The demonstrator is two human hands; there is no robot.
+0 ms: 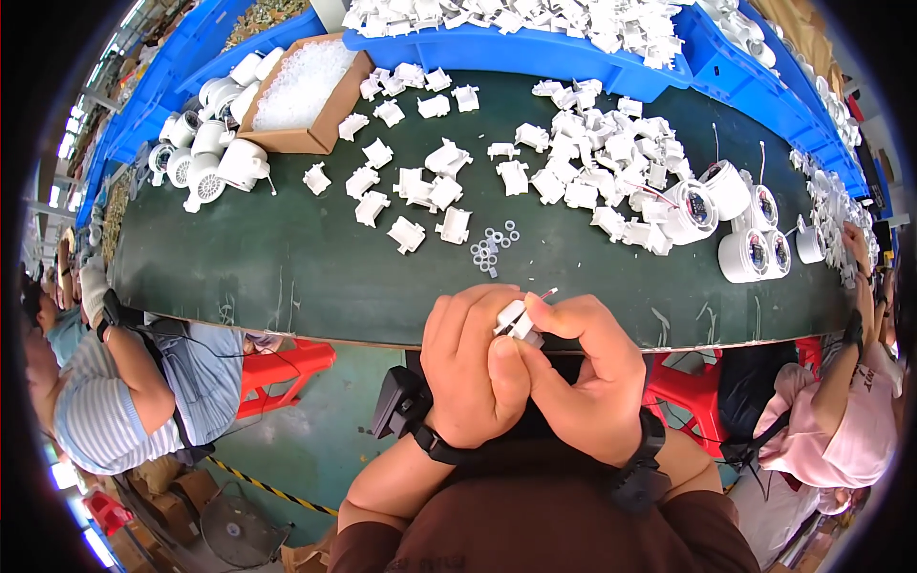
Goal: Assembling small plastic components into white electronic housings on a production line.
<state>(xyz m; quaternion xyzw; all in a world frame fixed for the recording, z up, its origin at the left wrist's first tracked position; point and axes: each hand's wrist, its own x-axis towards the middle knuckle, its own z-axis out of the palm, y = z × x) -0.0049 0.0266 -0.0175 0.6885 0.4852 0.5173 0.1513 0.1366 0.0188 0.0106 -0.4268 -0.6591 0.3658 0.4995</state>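
Observation:
Just in front of the table's near edge, both my hands meet around a small white plastic part [516,321] with a dark slot or strip across it. My left hand [475,368] is closed, its fingers and thumb pinching the part from the left. My right hand [589,372] closes on it from the other side, thumb and forefinger at its top. A thin reddish wire [548,293] sticks out by the right fingertips; where it joins is hidden. Beyond my fingers lie several small translucent rings [486,250] on the dark green tabletop [315,253].
Loose white plastic brackets [407,234] and a larger heap [583,143] cover the middle. White round housings [690,212] with wires stand right; others [205,177] are left, beside a cardboard box [320,129]. Blue bins [535,48] line the back. People work at both sides.

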